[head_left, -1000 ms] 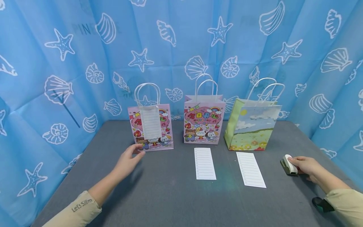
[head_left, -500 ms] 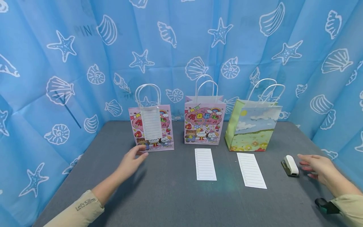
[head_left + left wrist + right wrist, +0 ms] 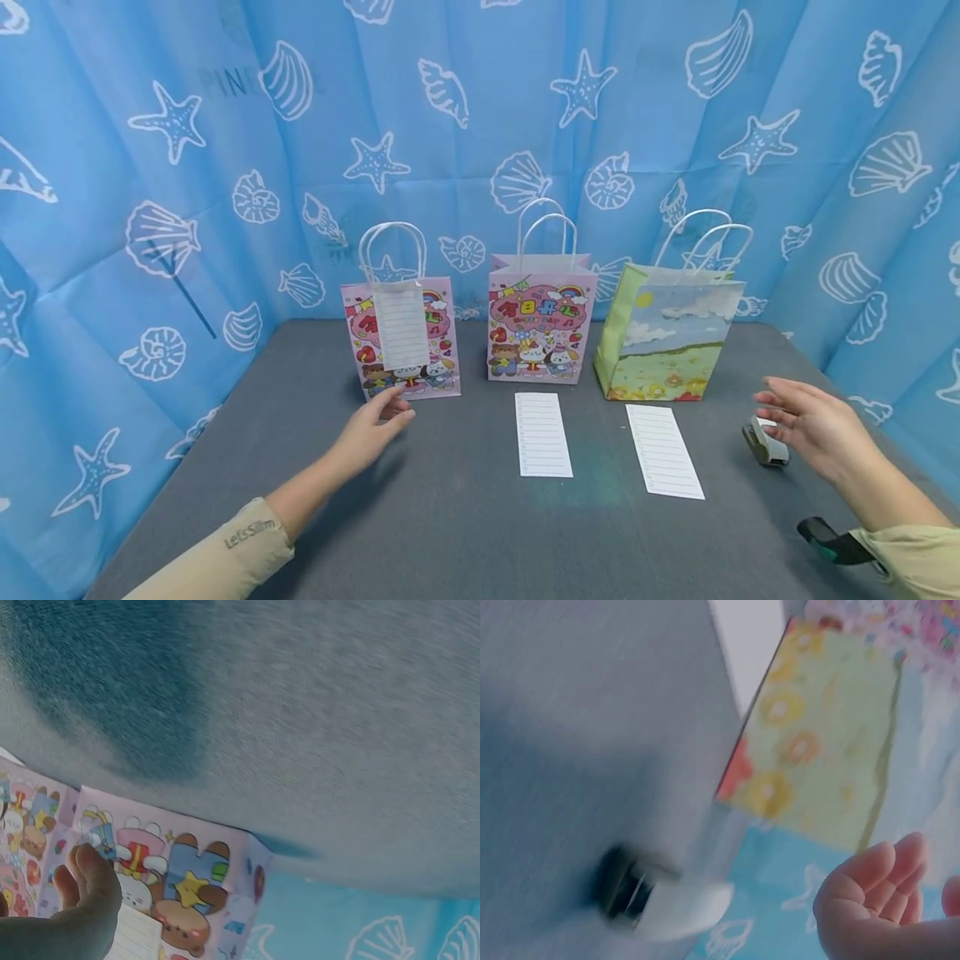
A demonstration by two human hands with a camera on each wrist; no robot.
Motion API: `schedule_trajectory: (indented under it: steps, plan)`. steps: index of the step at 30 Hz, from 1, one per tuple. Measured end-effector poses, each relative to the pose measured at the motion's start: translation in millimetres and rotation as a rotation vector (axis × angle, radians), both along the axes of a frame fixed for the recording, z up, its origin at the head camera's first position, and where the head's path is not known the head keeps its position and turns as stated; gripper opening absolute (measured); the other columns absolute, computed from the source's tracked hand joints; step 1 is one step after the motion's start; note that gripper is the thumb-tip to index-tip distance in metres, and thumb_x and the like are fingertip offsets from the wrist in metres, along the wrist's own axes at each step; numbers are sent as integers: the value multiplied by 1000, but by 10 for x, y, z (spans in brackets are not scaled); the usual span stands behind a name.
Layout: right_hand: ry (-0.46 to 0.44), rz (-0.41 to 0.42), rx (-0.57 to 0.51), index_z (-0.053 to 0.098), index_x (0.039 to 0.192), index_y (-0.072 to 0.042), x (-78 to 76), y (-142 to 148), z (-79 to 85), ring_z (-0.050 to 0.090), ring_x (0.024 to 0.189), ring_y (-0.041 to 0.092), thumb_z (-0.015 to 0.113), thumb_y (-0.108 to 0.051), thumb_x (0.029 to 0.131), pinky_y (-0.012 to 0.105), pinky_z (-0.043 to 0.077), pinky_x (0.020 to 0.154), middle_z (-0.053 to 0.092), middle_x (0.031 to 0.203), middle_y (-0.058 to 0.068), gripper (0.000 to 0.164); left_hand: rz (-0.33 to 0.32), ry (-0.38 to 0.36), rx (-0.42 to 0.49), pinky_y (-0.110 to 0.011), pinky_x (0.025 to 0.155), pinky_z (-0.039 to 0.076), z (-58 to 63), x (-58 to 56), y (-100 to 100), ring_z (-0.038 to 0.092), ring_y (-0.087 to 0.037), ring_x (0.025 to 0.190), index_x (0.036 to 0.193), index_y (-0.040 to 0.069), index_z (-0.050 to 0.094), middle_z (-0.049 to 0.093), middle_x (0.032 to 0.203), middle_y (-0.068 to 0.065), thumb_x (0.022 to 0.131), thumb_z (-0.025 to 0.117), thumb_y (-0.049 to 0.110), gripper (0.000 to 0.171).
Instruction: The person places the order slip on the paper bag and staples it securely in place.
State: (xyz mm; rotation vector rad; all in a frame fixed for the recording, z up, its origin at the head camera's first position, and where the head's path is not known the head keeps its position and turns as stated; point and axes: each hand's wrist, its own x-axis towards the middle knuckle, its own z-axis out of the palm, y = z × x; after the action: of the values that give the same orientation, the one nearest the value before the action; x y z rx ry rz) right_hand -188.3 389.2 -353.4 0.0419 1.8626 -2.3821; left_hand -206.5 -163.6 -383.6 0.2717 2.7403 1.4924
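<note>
The left hand (image 3: 371, 433) is relaxed, its fingers loosely bent and its thumb apart, with nothing in its grasp. It hovers at 6 o'clock from the left pink bag (image 3: 441, 325); whether a fingertip touches that bag I cannot tell. The right hand (image 3: 821, 433) is also relaxed, fingers gently curved and palm bare. The one stapler (image 3: 767, 447) lies at 9 o'clock from it in the head view, partly behind its fingertips; the right wrist view shows the two apart.

There are three bags, each with two white handles: two pink, one green. From the middle of the grey table (image 3: 465, 517), the left pink bag stands at 10 o'clock, the middle pink bag (image 3: 537, 321) at 12, the green bag (image 3: 663, 342) at 2.

There are three lined slips. The upper slip (image 3: 402, 329) hangs down the front of the left pink bag. The middle slip (image 3: 543, 435) lies flat at 6 o'clock from the middle pink bag, the right slip (image 3: 665, 452) at 6 from the green bag.

One blue curtain (image 3: 465, 125) hangs behind.
</note>
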Motion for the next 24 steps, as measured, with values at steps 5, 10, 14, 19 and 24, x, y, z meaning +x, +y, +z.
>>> schedule_trajectory:
  steps: [5,10,14,19,24]
  plan:
    - [2,28,8,65,98,-29,13,-269,26,59,80,14,44,-21,104,28,49,69,62,90,-4,23,10,-6,22,-46,88,48,-57,10,87,57,-32,109,138,-8,44,61,113,-13,98,58,14,48]
    - [-2,41,49,59,102,-30,16,-501,19,58,80,13,44,-22,105,29,48,70,62,91,-5,17,7,-7,41,-46,89,48,-111,14,148,57,-32,109,135,-7,48,63,113,-13,97,59,12,44]
    - [-8,56,75,56,105,-29,-7,-666,12,58,81,12,46,-22,104,29,47,70,62,91,-6,12,-13,-9,42,-47,90,48,-125,6,218,58,-32,109,133,-6,50,63,114,-14,97,60,12,42]
    - [-12,85,120,53,111,-27,-49,-871,-9,59,82,12,47,-22,104,31,48,71,63,93,-6,10,-37,-29,57,-47,90,48,-143,-5,301,58,-32,108,133,-4,52,62,115,-15,96,61,13,41]
    - [-41,106,156,51,114,-26,-88,-1062,-34,60,87,12,49,-23,103,33,50,76,61,96,-6,11,-65,-34,62,-47,90,49,-170,-32,380,59,-32,108,133,-4,51,62,115,-16,96,62,14,43]
